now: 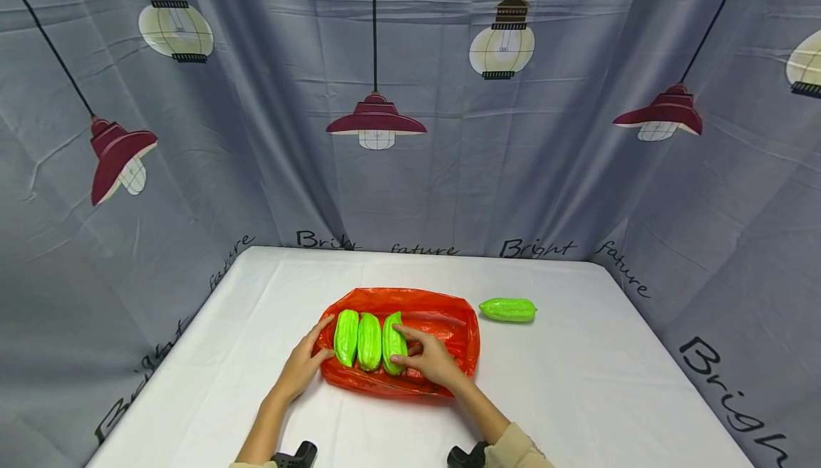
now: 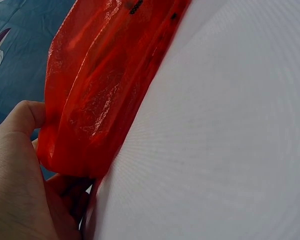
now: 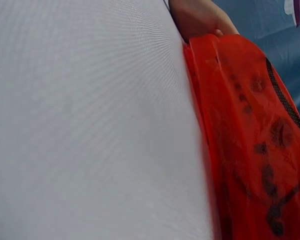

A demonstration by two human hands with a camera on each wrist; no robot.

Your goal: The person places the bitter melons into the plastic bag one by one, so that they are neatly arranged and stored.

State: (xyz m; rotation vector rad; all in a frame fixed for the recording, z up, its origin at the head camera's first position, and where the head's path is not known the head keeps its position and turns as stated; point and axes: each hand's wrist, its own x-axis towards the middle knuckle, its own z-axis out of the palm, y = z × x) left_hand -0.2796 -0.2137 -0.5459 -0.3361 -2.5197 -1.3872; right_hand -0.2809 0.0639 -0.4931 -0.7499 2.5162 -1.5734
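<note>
A: State the right hand (image 1: 431, 360) position.

B: It rests on the red bag (image 1: 449, 325), gripping the rightmost of three gourds (image 1: 393, 343). Thumb on the near end, fingers (image 1: 405, 331) curved over the top; the grip is closed on that gourd.

A: And the left hand (image 1: 303, 366)?

B: At the bag's left end. Fingers are nearly straight and slightly spread, tips against the bag beside the left gourd (image 1: 346, 337). The left wrist view shows the thumb (image 2: 20, 117) touching the bag's red film (image 2: 97, 85).

A: Location of the gourds?

B: Three lie side by side on the bag, touching, the middle gourd (image 1: 369, 341) between the other two. The bag lies flat on the white counter (image 1: 577, 382). A fourth gourd (image 1: 508, 310) lies on the counter just right of the bag, apart from both hands.
</note>
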